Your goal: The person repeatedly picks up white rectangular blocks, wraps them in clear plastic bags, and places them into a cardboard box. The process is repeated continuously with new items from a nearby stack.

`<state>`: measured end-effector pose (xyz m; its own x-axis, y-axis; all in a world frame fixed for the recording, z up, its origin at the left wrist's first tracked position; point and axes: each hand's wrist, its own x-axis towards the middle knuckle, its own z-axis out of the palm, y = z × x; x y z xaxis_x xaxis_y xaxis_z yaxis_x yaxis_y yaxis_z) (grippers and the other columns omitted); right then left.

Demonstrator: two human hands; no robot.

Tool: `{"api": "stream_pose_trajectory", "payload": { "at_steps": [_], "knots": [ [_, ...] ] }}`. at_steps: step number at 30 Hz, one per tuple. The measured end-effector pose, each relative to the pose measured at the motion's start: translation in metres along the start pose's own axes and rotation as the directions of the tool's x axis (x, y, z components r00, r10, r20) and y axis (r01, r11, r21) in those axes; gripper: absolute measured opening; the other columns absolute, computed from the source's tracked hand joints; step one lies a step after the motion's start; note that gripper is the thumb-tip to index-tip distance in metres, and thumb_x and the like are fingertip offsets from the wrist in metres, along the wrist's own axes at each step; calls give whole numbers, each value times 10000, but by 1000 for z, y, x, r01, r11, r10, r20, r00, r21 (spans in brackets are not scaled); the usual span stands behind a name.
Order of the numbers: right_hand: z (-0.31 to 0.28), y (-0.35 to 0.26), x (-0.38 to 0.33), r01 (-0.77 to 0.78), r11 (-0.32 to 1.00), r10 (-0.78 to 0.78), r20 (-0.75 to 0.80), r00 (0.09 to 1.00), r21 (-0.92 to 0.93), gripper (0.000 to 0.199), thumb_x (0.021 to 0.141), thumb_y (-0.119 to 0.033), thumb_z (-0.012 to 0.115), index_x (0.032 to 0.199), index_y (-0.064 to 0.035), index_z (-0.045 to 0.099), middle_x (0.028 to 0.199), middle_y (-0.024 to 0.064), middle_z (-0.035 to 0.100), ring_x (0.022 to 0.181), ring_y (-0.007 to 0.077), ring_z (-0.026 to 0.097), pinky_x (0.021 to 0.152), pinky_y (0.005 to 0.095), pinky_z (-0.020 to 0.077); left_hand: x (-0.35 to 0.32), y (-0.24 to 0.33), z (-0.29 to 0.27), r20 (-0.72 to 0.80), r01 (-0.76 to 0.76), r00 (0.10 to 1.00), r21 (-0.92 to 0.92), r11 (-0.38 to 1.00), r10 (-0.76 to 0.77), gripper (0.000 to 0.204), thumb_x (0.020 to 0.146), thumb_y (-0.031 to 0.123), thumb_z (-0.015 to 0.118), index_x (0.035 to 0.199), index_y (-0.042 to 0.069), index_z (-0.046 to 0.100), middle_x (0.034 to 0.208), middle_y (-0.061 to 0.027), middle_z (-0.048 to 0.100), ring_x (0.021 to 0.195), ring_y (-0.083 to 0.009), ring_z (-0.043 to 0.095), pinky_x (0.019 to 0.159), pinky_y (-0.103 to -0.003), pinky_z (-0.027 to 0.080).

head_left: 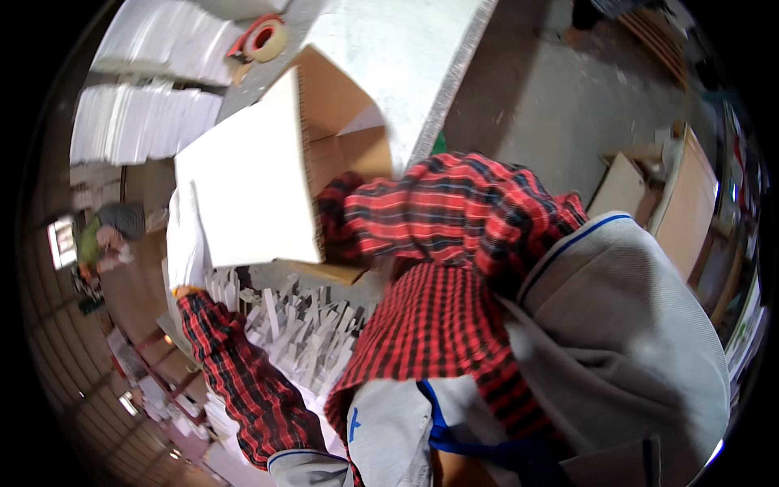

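A cardboard box (243, 187), white outside and brown inside, lies tilted at the near corner of the table with its open end facing right. My left hand (187, 231), in a white glove, holds the box along its left side. From the right, my right arm in a red and black checked sleeve (438, 211) reaches into the box's open end. The box and the sleeve hide my right hand, so its fingers cannot be made out. A brown cardboard flap (329, 272) shows below the box.
The pale tabletop (398, 49) runs away to the far side. Rolls of tape (266, 40) and stacks of white sheets (150, 122) stand at the far left. Many white strips (300, 325) stand upright below the box. Boards (682, 211) lean at the right.
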<state>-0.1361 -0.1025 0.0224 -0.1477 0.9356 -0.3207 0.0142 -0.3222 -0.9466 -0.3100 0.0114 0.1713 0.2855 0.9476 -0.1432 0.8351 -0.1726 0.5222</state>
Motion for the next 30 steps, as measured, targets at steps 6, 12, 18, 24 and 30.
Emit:
{"api": "stream_pose_trajectory", "payload": {
  "at_steps": [6,12,18,24,30],
  "knots": [
    [8,-22,-6,561,727,-476,299,827,-396,485,969,-403,652,1192,27,643,1087,268,709,1044,389,713,904,474,567,17,-134,-58,0,-60,998,-132,989,61,492,1150,284,359,1569,36,430,1554,-146,490,1383,-258,507,1144,-335,420],
    [-2,-8,-5,76,993,-59,-175,983,89,796,879,-596,728,1283,39,473,1286,337,567,1199,494,611,1010,527,501,16,-18,-17,12,208,976,-345,915,-218,654,1100,554,444,1512,52,511,1413,-47,611,1151,-159,622,969,-294,510],
    [31,-34,-10,15,988,27,-265,964,156,951,824,-499,822,1334,89,276,1307,380,403,1157,586,545,995,606,484,-5,-10,-15,-3,176,982,-326,929,-187,638,1098,545,462,1505,56,517,1346,-38,644,1119,-152,628,952,-293,517],
    [4,-8,-12,-31,876,67,-60,996,480,722,840,-422,834,1336,5,526,1307,220,633,1190,314,646,985,438,527,-9,-51,-25,44,72,997,-216,974,-64,511,1149,343,395,1519,-3,464,1474,-129,561,1313,-216,559,1098,-330,459],
    [45,14,58,-12,912,123,-245,962,409,721,858,-515,784,1266,6,500,1181,232,643,1120,347,627,1012,447,487,-12,36,-12,-26,48,999,36,998,-47,545,1127,396,427,1494,-2,497,1383,-220,617,1289,-294,587,1075,-372,445]
  ]
}}
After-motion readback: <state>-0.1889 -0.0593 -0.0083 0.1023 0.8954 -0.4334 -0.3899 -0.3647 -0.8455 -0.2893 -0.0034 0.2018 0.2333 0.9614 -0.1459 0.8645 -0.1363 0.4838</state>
